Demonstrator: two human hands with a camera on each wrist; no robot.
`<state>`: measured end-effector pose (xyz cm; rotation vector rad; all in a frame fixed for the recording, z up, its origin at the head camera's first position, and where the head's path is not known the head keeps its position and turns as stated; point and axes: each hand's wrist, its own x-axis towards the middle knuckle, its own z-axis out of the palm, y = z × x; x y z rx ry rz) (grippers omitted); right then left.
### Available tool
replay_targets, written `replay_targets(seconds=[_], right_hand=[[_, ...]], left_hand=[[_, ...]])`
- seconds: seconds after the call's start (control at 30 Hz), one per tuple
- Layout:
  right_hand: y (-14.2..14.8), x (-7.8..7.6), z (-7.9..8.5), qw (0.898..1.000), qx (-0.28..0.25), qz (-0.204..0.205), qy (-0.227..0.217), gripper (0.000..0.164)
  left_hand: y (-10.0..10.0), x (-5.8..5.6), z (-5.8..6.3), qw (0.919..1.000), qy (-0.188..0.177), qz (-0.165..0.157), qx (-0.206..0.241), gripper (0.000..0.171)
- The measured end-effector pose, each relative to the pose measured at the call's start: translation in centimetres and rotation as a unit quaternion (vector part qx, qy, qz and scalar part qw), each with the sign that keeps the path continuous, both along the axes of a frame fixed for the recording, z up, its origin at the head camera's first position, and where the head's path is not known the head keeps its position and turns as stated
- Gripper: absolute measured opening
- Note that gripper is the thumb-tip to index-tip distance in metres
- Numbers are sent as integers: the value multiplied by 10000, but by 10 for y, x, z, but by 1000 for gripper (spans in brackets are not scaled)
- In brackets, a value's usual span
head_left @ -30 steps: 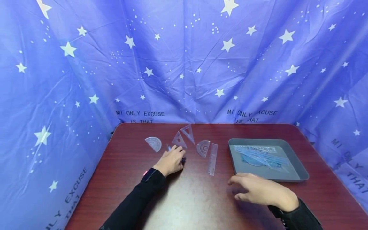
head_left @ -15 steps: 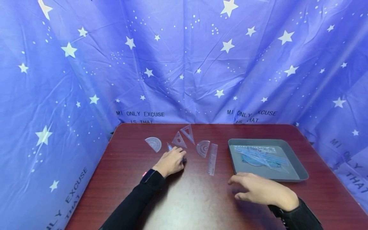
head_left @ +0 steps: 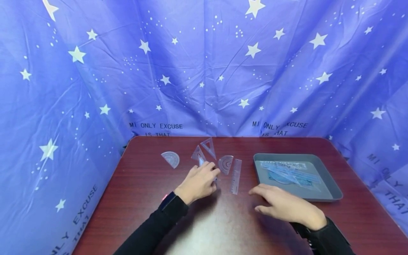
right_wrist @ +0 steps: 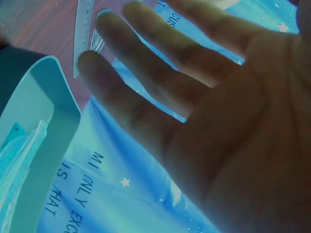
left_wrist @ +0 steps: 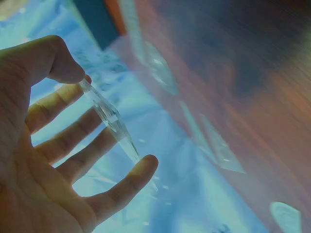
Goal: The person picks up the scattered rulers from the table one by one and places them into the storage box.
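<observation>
My left hand (head_left: pixel 197 182) pinches a clear plastic set square (left_wrist: pixel 111 116) between thumb and fingertips. It appears almost edge-on in the left wrist view, while in the head view only its pointed end shows past the fingers. Just behind it, a set square with a round hole (head_left: pixel 197 152) lies flat, and a second, narrower set square (head_left: pixel 208 147) lies farther back. To the right are a protractor (head_left: pixel 225 164) and a short clear ruler (head_left: pixel 236 177). My right hand (head_left: pixel 288 205) hovers by the tray's near left corner, fingers extended and holding nothing.
Several clear and bluish rulers (head_left: pixel 291 173) are piled in a grey tray (head_left: pixel 331 187) on the right. Another protractor (head_left: pixel 171 159) lies at the left of the red-brown table (head_left: pixel 134 198). A blue star-patterned curtain (head_left: pixel 204 88) surrounds the table.
My left hand has carried the set square to the right, toward the protractor and ruler. My right hand has shifted slightly left. The pieces on the table have stayed put.
</observation>
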<state>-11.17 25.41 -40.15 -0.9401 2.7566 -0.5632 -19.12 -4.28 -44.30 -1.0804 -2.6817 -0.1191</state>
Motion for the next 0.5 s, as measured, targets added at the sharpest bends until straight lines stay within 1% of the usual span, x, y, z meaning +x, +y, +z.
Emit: replay_targets(seconds=[0.13,0.2,0.3,0.4,0.47,0.5], right_hand=[[-5,-4,-1,9993,-206,-297,120,43],[-8,-5,-2,9979,-357,-512,167,46],[-13,-7,-7,9939,-718,-800,232,47],[-19,-10,-14,9868,-1248,-1026,76,46],[-22,-11,-19,9804,-1622,-1114,-135,45],[-23,-12,-22,9758,-1841,-1133,-318,46]], left_hand=[[8,13,10,9992,359,-179,55,36],[12,19,15,9982,524,-278,109,37],[17,28,22,9960,771,-426,162,34],[20,36,28,9938,941,-560,186,31],[22,40,31,9927,1005,-642,178,31],[23,42,33,9921,1037,-676,184,32]])
